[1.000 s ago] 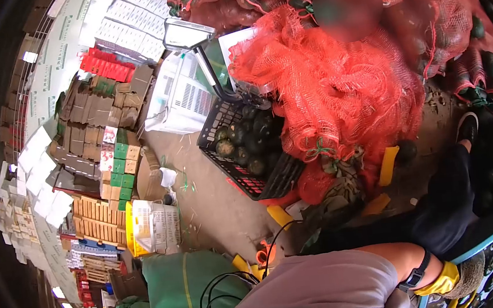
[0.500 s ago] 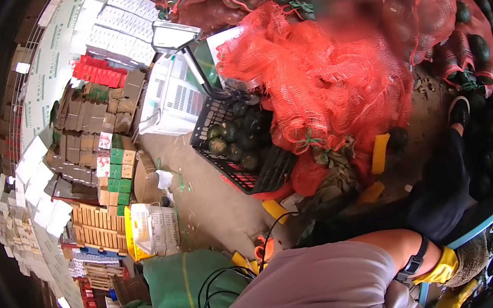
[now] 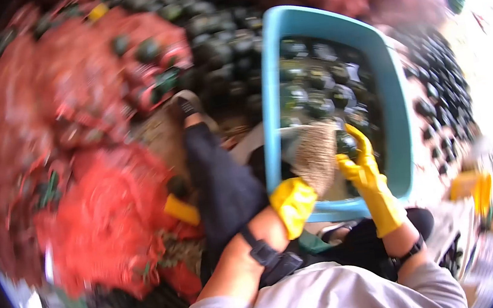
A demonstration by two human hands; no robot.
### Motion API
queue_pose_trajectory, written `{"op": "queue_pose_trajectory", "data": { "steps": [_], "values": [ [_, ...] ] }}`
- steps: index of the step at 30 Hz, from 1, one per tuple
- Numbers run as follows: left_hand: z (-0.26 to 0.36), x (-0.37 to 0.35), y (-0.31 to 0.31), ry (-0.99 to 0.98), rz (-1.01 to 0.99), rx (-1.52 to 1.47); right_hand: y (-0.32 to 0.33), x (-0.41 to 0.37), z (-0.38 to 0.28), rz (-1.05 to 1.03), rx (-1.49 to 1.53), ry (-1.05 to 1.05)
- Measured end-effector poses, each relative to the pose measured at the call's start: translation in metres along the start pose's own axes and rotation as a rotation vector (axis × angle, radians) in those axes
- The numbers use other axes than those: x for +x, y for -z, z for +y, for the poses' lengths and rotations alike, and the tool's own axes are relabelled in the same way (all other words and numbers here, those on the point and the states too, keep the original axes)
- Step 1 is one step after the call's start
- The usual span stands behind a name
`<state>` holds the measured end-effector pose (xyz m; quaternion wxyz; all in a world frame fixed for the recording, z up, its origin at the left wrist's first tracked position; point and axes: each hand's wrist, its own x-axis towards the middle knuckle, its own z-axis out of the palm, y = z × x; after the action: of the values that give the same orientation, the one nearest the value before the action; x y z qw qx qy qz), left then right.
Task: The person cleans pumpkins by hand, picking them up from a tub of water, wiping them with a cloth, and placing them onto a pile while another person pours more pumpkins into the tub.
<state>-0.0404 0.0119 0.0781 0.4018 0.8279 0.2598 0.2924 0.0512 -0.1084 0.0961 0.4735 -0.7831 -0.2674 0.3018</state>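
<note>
A blue tub (image 3: 393, 76) holds water with several dark green round fruits (image 3: 320, 106). Over its near part is my left hand (image 3: 316, 155), covered by a rough brown mitt above a yellow glove; its fingers are hidden. Just to its right, my yellow-gloved right hand (image 3: 361, 162) has thumb and fingers around a dark green fruit (image 3: 347, 144), which lies close to the mitt's right edge. Motion blur softens the view.
Red mesh sacks (image 3: 95, 214) fill the left side. Loose green fruits (image 3: 216, 51) are piled behind the tub and more (image 3: 443, 89) lie to its right. A yellow crate (image 3: 472, 185) stands at the right. A leg and shoe (image 3: 187, 105) are left of the tub.
The view has swung right from the sacks and black crate to the tub. My right hand and the fruit in it have come into view; the mitt now appears near the middle.
</note>
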Motion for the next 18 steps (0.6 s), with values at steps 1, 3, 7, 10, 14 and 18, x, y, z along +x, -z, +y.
{"op": "queue_pose_trajectory", "data": {
  "steps": [1, 3, 7, 10, 14, 18],
  "values": [
    [-0.021, -0.002, -0.023, -0.124, 0.122, -0.058, 0.007, 0.011, 0.044, -0.004, -0.190, 0.389],
    [-0.026, 0.016, -0.004, -0.280, -0.093, -0.086, 0.012, -0.006, 0.029, -0.037, 0.013, 0.294],
    [-0.038, -0.011, -0.057, -0.226, 0.205, -0.292, 0.000, 0.006, 0.057, 0.078, 0.608, 0.135],
    [-0.018, 0.004, -0.057, 0.209, -0.133, -0.421, -0.012, 0.028, 0.107, 0.412, 0.193, 0.260],
    [-0.014, 0.003, -0.062, 0.066, -0.069, -0.386, -0.010, 0.016, 0.078, 0.451, -0.235, 0.500],
    [-0.013, 0.012, -0.022, -0.240, -0.130, -0.120, -0.014, -0.001, 0.070, 0.149, 0.343, 0.089]
  ]
}}
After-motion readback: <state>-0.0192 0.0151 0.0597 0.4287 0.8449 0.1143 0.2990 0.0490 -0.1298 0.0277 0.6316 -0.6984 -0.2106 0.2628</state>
